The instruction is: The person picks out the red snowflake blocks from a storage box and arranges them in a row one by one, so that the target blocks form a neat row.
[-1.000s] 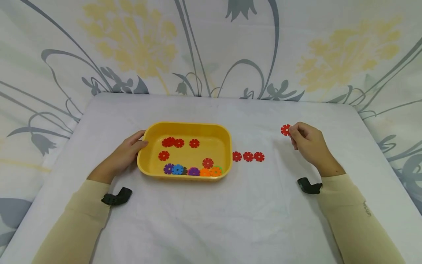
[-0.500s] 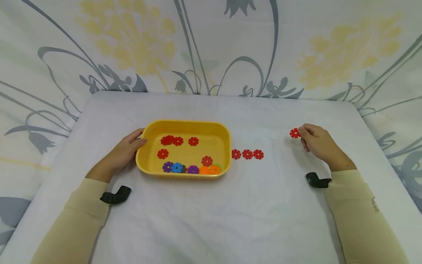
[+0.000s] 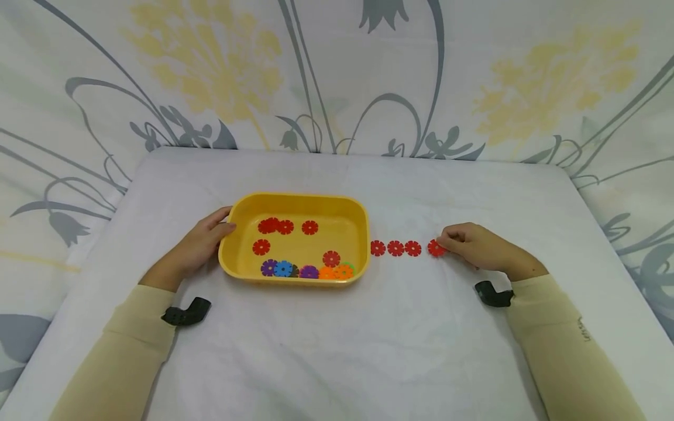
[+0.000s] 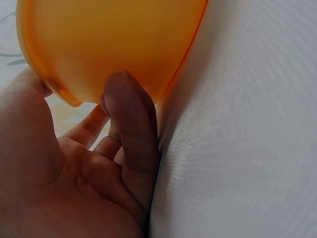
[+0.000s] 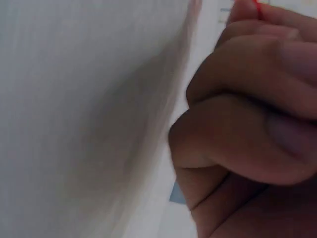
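Note:
At the left end of the yellow plastic tray (image 3: 297,247), my left hand (image 3: 202,248) grips the side, the thumb lying over the rim. The left wrist view shows curled fingers against the orange-looking outer wall (image 4: 124,39). My right hand (image 3: 481,248) pinches a red snowflake disc (image 3: 434,248) between thumb and forefinger, close over the cloth. A short gap separates it from three red discs (image 3: 395,248) lying in a row right of the tray. In the right wrist view the other fingers (image 5: 237,134) are curled, and only a red sliver of the disc (image 5: 258,9) shows.
Several red discs (image 3: 310,227) lie spread inside the tray. Purple, blue (image 3: 283,269) and orange discs (image 3: 344,271) gather along its near wall. White cloth (image 3: 337,351) covers the table, and a flower-patterned curtain (image 3: 337,70) hangs behind and at both sides.
My right hand has shifted slightly right, then come down and left with the red disc, bringing it level with the row. The left hand and tray stay in place.

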Motion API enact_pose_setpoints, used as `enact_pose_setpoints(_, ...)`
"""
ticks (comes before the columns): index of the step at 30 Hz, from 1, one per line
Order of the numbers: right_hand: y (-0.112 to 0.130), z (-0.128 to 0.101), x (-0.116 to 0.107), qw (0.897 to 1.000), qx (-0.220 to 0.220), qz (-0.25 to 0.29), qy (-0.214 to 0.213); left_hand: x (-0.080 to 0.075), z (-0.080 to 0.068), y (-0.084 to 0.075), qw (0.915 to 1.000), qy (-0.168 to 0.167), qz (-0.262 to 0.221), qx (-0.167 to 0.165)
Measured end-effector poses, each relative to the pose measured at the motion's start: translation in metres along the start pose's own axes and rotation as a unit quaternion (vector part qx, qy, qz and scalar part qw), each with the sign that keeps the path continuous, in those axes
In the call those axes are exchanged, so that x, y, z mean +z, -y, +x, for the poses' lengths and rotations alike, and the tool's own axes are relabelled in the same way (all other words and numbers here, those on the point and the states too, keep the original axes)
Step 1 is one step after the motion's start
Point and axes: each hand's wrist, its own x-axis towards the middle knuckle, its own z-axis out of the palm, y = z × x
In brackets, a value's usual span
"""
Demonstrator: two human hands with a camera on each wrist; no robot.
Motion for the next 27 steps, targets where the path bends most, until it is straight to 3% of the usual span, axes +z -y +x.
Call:
enact_pose_setpoints(11, 0.006, 0.003, 0.010, 0.995, 0.007, -0.098, -0.033, 0.000, 0.002, -0.001, 0.9999, -0.005, 0.006, -0.010)
enact_pose_setpoints(27, 0.011, 0.002, 0.012, 0.993, 0.018, -0.097, -0.061, 0.003, 0.002, 0.001, 1.0000, -0.004, 0.003, 0.001)
